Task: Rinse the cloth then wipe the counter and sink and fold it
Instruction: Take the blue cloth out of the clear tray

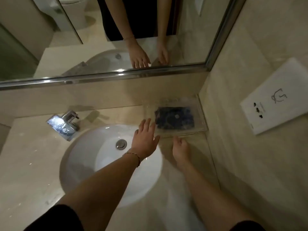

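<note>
Bathroom worktop [33, 157] seen from above, with 1 white oval sink [80, 157] sunk into its middle. The chrome tap [64, 125] stands at the sink's back-left rim; the round drain plug [121, 144] sits in the basin floor.

Cloth: a dark blue folded cloth [175, 118] lies inside a clear tray [200, 114] in the worktop's back-right corner, against both walls.

Left hand [145, 136]: reaches across the sink's back-right rim, fingers straight and spread, fingertips at the near-left edge of the tray; the grip holds nothing. A beaded bracelet [133, 155] circles the wrist.

Right hand [180, 147]: hangs over the worktop just in front of the tray's near edge, fingers pointing toward it. The hand is blurred; the fingers look loosely extended and nothing shows between them. Whether the fingertips touch the tray cannot be told.

Surroundings: a metal-framed mirror [116, 75] runs along the back wall and reflects both hands and the basin. On the right wall, a white socket plate [275, 97] with 3 dark openings.
</note>
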